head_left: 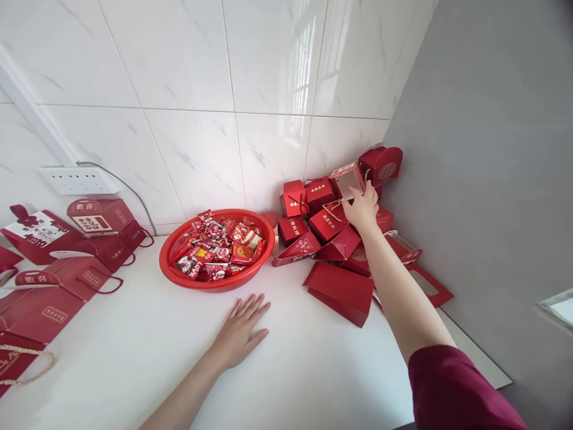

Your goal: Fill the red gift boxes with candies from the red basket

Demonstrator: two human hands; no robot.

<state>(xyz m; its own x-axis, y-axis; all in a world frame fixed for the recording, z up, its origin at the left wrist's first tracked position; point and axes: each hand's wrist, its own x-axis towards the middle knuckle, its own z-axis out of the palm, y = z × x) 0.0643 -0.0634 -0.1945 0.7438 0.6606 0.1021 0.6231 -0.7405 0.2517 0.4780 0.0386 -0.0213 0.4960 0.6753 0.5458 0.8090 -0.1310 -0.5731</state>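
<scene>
My left hand [240, 331] lies flat on the white tabletop [286, 370], fingers spread, holding nothing. Just beyond it stands a red plastic basket [168, 269] filled with red-wrapped sweets [219, 248]. My right hand [362, 208] reaches into a heap of red gift boxes at the back right. Its fingers are apart, at the lower edge of a box with a pale window [349, 179]; a firm hold does not show. Under and beside that hand are a box with a gold cord handle [329, 222] and a folded box with a pointed top [296, 249].
Several red boxes with cord handles [94, 272] line the left side. A socket strip [79, 180] with a grey cable is on the tiled wall [188, 149]. A plain red box [342, 292] lies at the heap's front. A grey panel [483, 149] bounds the right.
</scene>
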